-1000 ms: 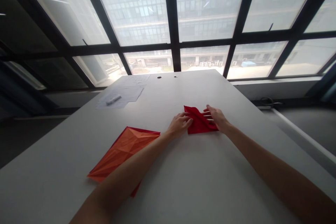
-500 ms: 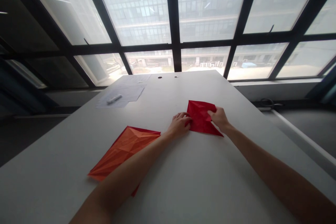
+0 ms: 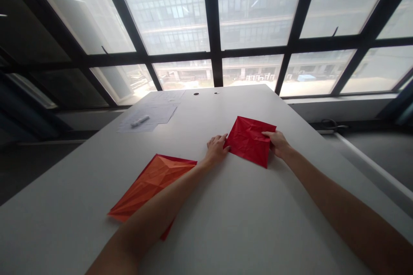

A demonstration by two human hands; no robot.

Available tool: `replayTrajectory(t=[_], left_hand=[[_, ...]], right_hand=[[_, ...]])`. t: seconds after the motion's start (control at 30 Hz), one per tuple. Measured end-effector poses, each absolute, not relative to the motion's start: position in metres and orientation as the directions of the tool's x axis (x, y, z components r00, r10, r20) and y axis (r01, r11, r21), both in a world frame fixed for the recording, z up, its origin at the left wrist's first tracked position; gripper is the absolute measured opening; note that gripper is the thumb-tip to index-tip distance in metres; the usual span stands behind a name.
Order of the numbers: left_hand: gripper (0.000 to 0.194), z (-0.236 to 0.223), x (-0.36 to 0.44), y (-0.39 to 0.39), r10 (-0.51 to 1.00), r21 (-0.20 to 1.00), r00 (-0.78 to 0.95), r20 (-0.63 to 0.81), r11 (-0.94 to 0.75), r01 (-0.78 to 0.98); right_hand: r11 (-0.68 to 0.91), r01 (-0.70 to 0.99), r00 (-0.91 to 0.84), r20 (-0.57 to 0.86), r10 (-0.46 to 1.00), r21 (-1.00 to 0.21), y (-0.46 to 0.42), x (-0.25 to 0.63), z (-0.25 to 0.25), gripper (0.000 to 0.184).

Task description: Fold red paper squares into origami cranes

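Red paper [image 3: 248, 140]'s beyond and right of the orange sheet [image 3: 150, 180]. Right hand [image 3: 279, 143]'s pinching its farther edge; left hand [image 3: 217, 148]'s at the edge nearer that sheet, can't really tell if gripping.

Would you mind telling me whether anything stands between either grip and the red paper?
Nothing visible does: the right grip holds the red paper by its right edge, and the left grip is at its left corner. The orange sheet lies off to the left, partly hidden by the left forearm.
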State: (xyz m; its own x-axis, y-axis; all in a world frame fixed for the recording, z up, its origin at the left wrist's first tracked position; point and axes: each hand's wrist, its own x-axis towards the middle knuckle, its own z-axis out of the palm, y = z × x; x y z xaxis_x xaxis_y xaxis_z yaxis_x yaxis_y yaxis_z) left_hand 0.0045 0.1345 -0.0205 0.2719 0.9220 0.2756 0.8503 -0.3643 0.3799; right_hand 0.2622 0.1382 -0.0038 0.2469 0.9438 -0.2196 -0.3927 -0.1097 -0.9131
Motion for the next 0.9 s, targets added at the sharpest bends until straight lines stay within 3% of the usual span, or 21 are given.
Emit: replayTrajectory(t=[0.17,0.3,0.43,0.57,0.67,0.9], left_hand=[[0.049,-0.019,0.003,0.133,0.914,0.379,0.276,0.296,-0.378,0.845],[0.043,-0.020,0.003,0.134,0.917,0.417,0.271,0.292,-0.377,0.827],[0.034,-0.020,0.003,0.133,0.910,0.458,0.255,0.326,-0.388,0.800],[0.033,-0.019,0.003,0.133,0.905,0.511,0.236,0.355,-0.399,0.761],[0.038,-0.018,0.001,0.133,0.888,0.549,0.262,0.377,-0.442,0.709],[0.051,-0.018,0.001,0.132,0.858,0.654,0.260,0.443,-0.507,0.561]], right_hand=[[-0.024,-0.207,0.354,-0.098,0.930,-0.978,0.146,0.279,-0.015,0.016],[0.058,0.156,0.350,0.110,0.930,-0.986,0.149,0.296,-0.022,0.014],[0.108,0.466,0.278,0.261,0.925,-0.878,0.153,0.306,-0.030,0.022],[0.125,0.715,0.188,0.361,0.914,-0.688,0.154,0.308,-0.037,0.031],[0.117,0.758,0.174,0.371,0.912,-0.642,0.156,0.309,-0.041,0.030],[0.115,0.672,0.224,0.348,0.910,-0.732,0.163,0.316,-0.045,0.020]])
